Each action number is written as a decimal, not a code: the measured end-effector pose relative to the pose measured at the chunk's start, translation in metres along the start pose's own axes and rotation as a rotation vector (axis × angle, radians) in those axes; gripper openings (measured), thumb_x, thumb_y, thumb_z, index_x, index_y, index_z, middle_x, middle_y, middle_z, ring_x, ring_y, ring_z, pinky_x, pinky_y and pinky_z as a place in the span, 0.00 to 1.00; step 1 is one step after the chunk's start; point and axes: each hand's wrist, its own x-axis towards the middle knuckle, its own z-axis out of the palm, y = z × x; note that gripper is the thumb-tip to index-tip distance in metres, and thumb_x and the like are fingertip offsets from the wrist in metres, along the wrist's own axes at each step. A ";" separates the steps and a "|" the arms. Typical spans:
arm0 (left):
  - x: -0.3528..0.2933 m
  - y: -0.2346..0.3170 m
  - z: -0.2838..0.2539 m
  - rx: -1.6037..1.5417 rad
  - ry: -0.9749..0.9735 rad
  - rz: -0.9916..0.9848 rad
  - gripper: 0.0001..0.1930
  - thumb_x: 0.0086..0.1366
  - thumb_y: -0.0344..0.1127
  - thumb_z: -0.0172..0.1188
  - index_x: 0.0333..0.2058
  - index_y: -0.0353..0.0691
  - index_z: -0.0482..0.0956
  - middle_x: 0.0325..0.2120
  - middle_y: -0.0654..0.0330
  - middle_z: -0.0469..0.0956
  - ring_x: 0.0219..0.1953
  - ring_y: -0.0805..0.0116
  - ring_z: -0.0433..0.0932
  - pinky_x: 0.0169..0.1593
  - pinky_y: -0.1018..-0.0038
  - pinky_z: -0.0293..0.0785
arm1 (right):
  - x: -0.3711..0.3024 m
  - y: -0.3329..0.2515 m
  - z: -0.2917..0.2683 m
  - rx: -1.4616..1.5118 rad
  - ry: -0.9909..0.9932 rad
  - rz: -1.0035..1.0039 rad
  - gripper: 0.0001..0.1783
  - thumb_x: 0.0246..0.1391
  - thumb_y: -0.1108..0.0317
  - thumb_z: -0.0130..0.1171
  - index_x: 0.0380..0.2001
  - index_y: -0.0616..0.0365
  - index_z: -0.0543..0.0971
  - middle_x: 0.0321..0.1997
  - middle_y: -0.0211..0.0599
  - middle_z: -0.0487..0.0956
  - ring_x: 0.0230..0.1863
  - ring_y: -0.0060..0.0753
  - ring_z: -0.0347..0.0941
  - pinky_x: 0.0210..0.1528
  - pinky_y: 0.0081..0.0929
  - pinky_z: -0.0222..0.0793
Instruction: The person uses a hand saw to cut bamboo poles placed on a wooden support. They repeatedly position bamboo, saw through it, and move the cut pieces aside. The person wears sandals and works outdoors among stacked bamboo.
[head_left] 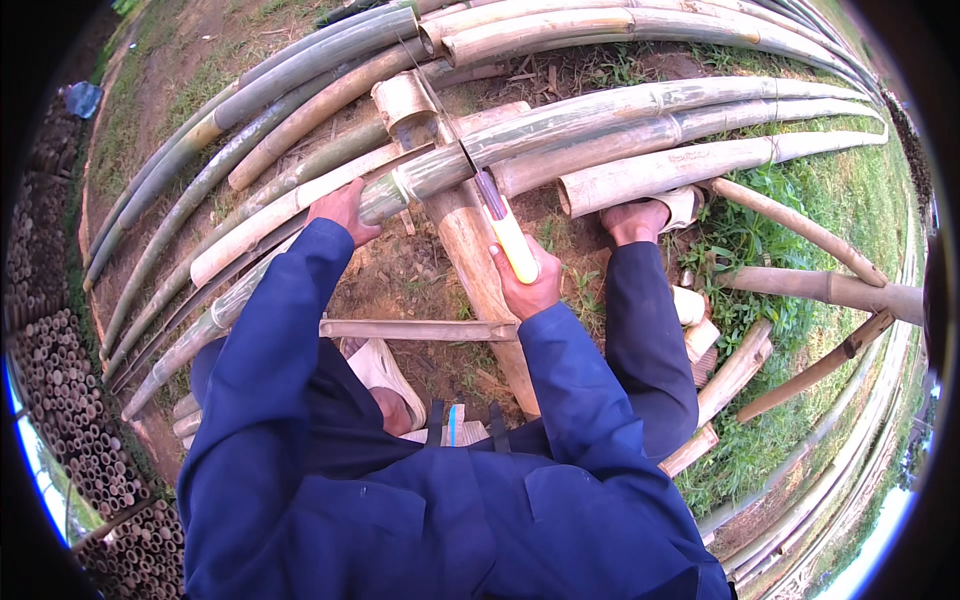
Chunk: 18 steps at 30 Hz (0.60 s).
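Note:
A long green bamboo pole point(560, 118) lies crosswise in front of me over a pale wooden beam point(468, 235). My left hand point(343, 212) is wrapped over the pole, left of the beam. My right hand point(530, 284) is closed round the yellow and white handle of a handsaw point(512, 240). Its thin dark blade points away from me and crosses the pole close to the beam. Whether the teeth have cut into the bamboo cannot be made out. Just beyond the pole, a short wide bamboo piece point(404, 108) stands at the beam's far end.
More bamboo poles point(300, 125) lie side by side at the far left and far right. A pole frame point(820, 288) stands on the grass to my right, near cut pieces point(735, 375). My shoe point(378, 372) rests below a thin crossbar point(415, 330). Stacked bamboo tubes point(75, 405) fill the left.

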 end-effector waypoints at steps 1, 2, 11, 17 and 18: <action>0.001 -0.005 0.001 -0.009 -0.063 0.004 0.41 0.45 0.56 0.75 0.55 0.41 0.74 0.45 0.43 0.83 0.49 0.42 0.82 0.54 0.53 0.77 | -0.005 0.015 0.003 -0.010 0.017 -0.051 0.10 0.60 0.69 0.69 0.39 0.66 0.82 0.29 0.41 0.83 0.30 0.28 0.80 0.36 0.28 0.74; 0.002 -0.001 -0.008 -0.023 -0.126 0.014 0.42 0.44 0.57 0.76 0.55 0.40 0.74 0.45 0.43 0.83 0.49 0.43 0.82 0.54 0.53 0.76 | -0.011 0.035 0.004 -0.025 0.036 -0.102 0.10 0.59 0.69 0.69 0.38 0.65 0.82 0.27 0.43 0.82 0.29 0.31 0.80 0.34 0.30 0.74; 0.036 -0.012 -0.011 -0.357 -0.397 -0.046 0.45 0.40 0.52 0.75 0.58 0.37 0.78 0.45 0.42 0.84 0.50 0.48 0.83 0.57 0.58 0.75 | -0.003 0.027 0.000 0.033 -0.040 -0.066 0.13 0.60 0.70 0.68 0.44 0.67 0.82 0.33 0.45 0.85 0.34 0.29 0.82 0.39 0.29 0.77; 0.013 0.008 -0.016 -0.167 -0.196 -0.116 0.44 0.42 0.54 0.72 0.59 0.38 0.77 0.47 0.42 0.83 0.51 0.47 0.82 0.59 0.58 0.76 | 0.006 0.000 -0.001 0.029 -0.031 0.030 0.14 0.60 0.71 0.69 0.46 0.67 0.83 0.38 0.37 0.86 0.39 0.23 0.80 0.43 0.24 0.75; 0.014 0.007 -0.018 -0.148 -0.197 -0.105 0.44 0.42 0.54 0.73 0.59 0.38 0.77 0.46 0.44 0.83 0.50 0.48 0.83 0.58 0.58 0.76 | 0.009 -0.004 -0.004 0.020 -0.045 0.045 0.14 0.60 0.71 0.69 0.46 0.67 0.83 0.37 0.37 0.86 0.38 0.23 0.80 0.43 0.24 0.75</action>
